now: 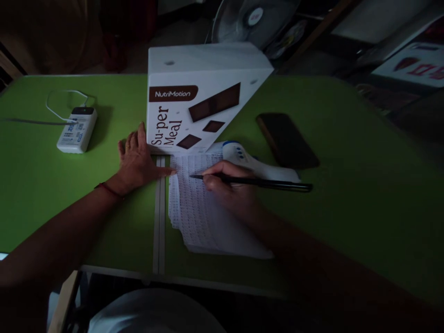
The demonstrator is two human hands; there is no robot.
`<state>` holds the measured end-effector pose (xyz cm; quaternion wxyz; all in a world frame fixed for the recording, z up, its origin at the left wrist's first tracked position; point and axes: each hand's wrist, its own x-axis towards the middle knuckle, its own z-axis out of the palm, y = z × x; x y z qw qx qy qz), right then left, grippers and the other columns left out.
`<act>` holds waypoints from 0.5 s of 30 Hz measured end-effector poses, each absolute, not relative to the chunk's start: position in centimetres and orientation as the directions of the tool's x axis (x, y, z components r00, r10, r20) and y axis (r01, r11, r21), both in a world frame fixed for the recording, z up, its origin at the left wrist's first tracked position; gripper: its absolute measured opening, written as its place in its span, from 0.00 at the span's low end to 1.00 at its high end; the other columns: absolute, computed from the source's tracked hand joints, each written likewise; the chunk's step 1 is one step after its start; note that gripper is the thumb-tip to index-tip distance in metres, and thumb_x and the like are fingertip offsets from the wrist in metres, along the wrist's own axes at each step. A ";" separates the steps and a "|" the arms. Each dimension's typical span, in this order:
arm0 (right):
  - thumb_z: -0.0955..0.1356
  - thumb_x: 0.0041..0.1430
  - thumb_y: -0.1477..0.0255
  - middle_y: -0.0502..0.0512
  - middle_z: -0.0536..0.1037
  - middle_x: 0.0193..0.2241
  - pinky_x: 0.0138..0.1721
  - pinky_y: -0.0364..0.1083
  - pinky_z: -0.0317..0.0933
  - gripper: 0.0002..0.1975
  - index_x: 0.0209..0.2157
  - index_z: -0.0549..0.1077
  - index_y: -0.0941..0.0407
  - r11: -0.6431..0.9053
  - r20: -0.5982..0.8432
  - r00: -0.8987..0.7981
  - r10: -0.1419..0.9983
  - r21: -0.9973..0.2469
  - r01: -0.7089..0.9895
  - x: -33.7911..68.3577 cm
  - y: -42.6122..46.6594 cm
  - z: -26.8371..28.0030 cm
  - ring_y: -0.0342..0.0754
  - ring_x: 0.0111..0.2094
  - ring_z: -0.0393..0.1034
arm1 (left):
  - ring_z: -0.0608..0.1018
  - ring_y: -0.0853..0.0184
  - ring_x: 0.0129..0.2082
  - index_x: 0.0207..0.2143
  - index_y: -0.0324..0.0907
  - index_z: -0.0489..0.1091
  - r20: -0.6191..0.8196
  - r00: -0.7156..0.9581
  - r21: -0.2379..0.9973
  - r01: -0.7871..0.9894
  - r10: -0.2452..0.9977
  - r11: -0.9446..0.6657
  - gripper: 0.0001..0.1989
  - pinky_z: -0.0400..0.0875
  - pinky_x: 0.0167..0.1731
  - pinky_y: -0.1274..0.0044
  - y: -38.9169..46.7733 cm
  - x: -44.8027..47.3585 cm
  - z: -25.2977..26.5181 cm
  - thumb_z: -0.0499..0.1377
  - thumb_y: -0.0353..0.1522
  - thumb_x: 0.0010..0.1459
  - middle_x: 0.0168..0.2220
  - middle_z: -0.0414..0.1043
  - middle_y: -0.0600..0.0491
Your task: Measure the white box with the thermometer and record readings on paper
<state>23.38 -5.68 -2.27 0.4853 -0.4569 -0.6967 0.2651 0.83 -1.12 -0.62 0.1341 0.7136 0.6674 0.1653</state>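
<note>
Several sheets of paper [201,212] covered in rows of small writing lie on the green table, partly hidden by my right hand and forearm. My right hand [231,182] grips a black pen [274,183], its tip pointing left at the written rows; I cannot tell whether it touches the paper. With fingers spread, my left hand [138,159] rests flat on the table, its thumb reaching the paper's left edge. Just beyond the paper stands a white NutriMotion box [197,69], close to my left fingertips. A white and blue handheld device [243,157] lies beyond my right hand.
A dark phone [286,138] lies on the right of the green table [354,185]. At the left is a white power bank [77,132] with a cable attached. A fan [255,18] stands behind the table, and a grey seam [159,222] crosses the tabletop.
</note>
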 end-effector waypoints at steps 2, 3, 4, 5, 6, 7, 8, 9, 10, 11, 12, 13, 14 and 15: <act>0.68 0.52 0.74 0.46 0.74 0.19 0.22 0.44 0.60 0.06 0.24 0.72 0.50 0.451 0.434 -0.138 0.890 -0.800 0.397 23.4 -5.7 -2.3 0.44 0.19 0.66 | 0.55 0.34 0.72 0.72 0.38 0.46 0.065 0.058 0.401 0.913 0.996 -0.080 0.73 0.40 0.72 0.47 -1.1 0.8 -0.7 0.76 0.59 0.31 0.71 0.53 0.30; 0.68 0.53 0.74 0.45 0.74 0.18 0.22 0.44 0.60 0.06 0.24 0.72 0.50 0.455 0.432 -0.152 0.889 -0.793 0.406 23.4 -5.7 -2.4 0.44 0.19 0.66 | 0.55 0.34 0.72 0.72 0.38 0.46 0.063 0.061 0.393 0.916 0.996 -0.081 0.74 0.40 0.72 0.47 -1.1 0.8 -0.7 0.75 0.59 0.31 0.71 0.53 0.30; 0.68 0.53 0.74 0.46 0.73 0.18 0.22 0.44 0.61 0.06 0.25 0.72 0.50 0.457 0.431 -0.161 0.888 -0.786 0.416 23.4 -5.8 -2.4 0.44 0.19 0.66 | 0.55 0.34 0.72 0.72 0.38 0.45 0.059 0.063 0.384 0.920 0.996 -0.081 0.74 0.41 0.71 0.47 -1.1 0.8 -0.7 0.75 0.60 0.31 0.70 0.54 0.29; 0.68 0.53 0.74 0.46 0.73 0.19 0.22 0.44 0.61 0.06 0.25 0.72 0.50 0.456 0.429 -0.164 0.888 -0.782 0.424 23.4 -5.8 -2.4 0.44 0.19 0.66 | 0.54 0.33 0.72 0.72 0.37 0.44 0.054 0.065 0.379 0.922 0.996 -0.081 0.75 0.41 0.71 0.48 -1.1 0.8 -0.7 0.75 0.61 0.31 0.70 0.54 0.29; 0.68 0.53 0.74 0.46 0.74 0.19 0.22 0.45 0.61 0.06 0.25 0.71 0.49 0.452 0.427 -0.161 0.890 -0.780 0.432 23.4 -5.9 -2.4 0.44 0.19 0.66 | 0.54 0.33 0.72 0.72 0.37 0.44 0.051 0.066 0.378 0.922 0.996 -0.081 0.75 0.41 0.71 0.48 -1.1 0.8 -0.7 0.75 0.61 0.31 0.70 0.54 0.29; 0.67 0.53 0.74 0.46 0.74 0.19 0.22 0.45 0.62 0.06 0.25 0.71 0.49 0.445 0.421 -0.156 0.894 -0.781 0.438 23.4 -5.9 -2.4 0.45 0.20 0.67 | 0.54 0.33 0.72 0.72 0.37 0.45 0.051 0.066 0.379 0.922 0.997 -0.081 0.75 0.41 0.71 0.48 -1.1 0.8 -0.7 0.75 0.61 0.31 0.70 0.54 0.29; 0.67 0.53 0.74 0.46 0.75 0.20 0.22 0.45 0.62 0.05 0.25 0.71 0.49 0.435 0.413 -0.152 0.898 -0.784 0.442 23.4 -6.0 -2.4 0.45 0.20 0.67 | 0.54 0.33 0.72 0.72 0.37 0.45 0.051 0.063 0.381 0.921 0.997 -0.078 0.75 0.41 0.71 0.48 -1.1 0.8 -0.7 0.75 0.61 0.31 0.70 0.54 0.29; 0.67 0.53 0.74 0.47 0.75 0.20 0.22 0.45 0.62 0.05 0.25 0.71 0.50 0.426 0.404 -0.150 0.903 -0.790 0.441 23.4 -6.0 -2.4 0.45 0.20 0.67 | 0.54 0.33 0.72 0.72 0.37 0.46 0.053 0.058 0.384 0.920 0.997 -0.074 0.74 0.41 0.72 0.48 -1.0 0.8 -0.8 0.75 0.61 0.31 0.70 0.54 0.29; 0.67 0.53 0.73 0.47 0.75 0.20 0.22 0.45 0.61 0.05 0.25 0.71 0.50 0.419 0.394 -0.152 0.906 -0.796 0.436 23.4 -6.0 -2.4 0.45 0.20 0.67 | 0.55 0.33 0.72 0.72 0.37 0.46 0.057 0.054 0.387 0.919 0.997 -0.072 0.74 0.40 0.72 0.48 -1.0 0.8 -0.8 0.75 0.61 0.31 0.70 0.54 0.29; 0.67 0.52 0.73 0.47 0.75 0.20 0.22 0.45 0.61 0.05 0.25 0.71 0.50 0.416 0.387 -0.157 0.909 -0.803 0.427 23.4 -6.0 -2.4 0.45 0.20 0.67 | 0.55 0.33 0.71 0.71 0.37 0.47 0.061 0.053 0.390 0.918 0.997 -0.073 0.74 0.41 0.72 0.48 -1.0 0.8 -0.9 0.75 0.60 0.30 0.70 0.54 0.29; 0.67 0.52 0.73 0.47 0.75 0.19 0.21 0.45 0.61 0.04 0.25 0.71 0.50 0.413 0.383 -0.157 0.910 -0.811 0.415 23.4 -6.0 -2.3 0.45 0.20 0.66 | 0.55 0.33 0.71 0.71 0.37 0.47 0.065 0.055 0.393 0.917 0.996 -0.076 0.74 0.41 0.72 0.48 -1.0 0.8 -0.9 0.76 0.60 0.30 0.70 0.54 0.29; 0.67 0.52 0.73 0.47 0.75 0.19 0.21 0.44 0.61 0.04 0.25 0.71 0.50 0.411 0.383 -0.151 0.911 -0.819 0.402 23.4 -6.0 -2.3 0.45 0.19 0.66 | 0.55 0.33 0.71 0.71 0.37 0.47 0.069 0.058 0.395 0.915 0.996 -0.080 0.74 0.41 0.72 0.48 -1.0 0.8 -1.0 0.76 0.60 0.30 0.70 0.54 0.29; 0.67 0.52 0.73 0.47 0.75 0.19 0.22 0.44 0.61 0.04 0.25 0.71 0.51 0.408 0.386 -0.139 0.912 -0.824 0.393 23.3 -6.0 -2.3 0.45 0.19 0.66 | 0.55 0.33 0.71 0.71 0.37 0.46 0.074 0.063 0.397 0.914 0.995 -0.087 0.74 0.41 0.72 0.48 -0.9 0.8 -1.0 0.76 0.59 0.30 0.70 0.54 0.29; 0.67 0.52 0.73 0.47 0.75 0.19 0.22 0.44 0.61 0.04 0.24 0.71 0.51 0.406 0.389 -0.126 0.912 -0.827 0.389 23.3 -5.9 -2.2 0.45 0.20 0.67 | 0.55 0.33 0.71 0.72 0.38 0.46 0.078 0.067 0.400 0.912 0.995 -0.093 0.74 0.41 0.72 0.48 -1.0 0.8 -1.0 0.76 0.59 0.31 0.70 0.54 0.30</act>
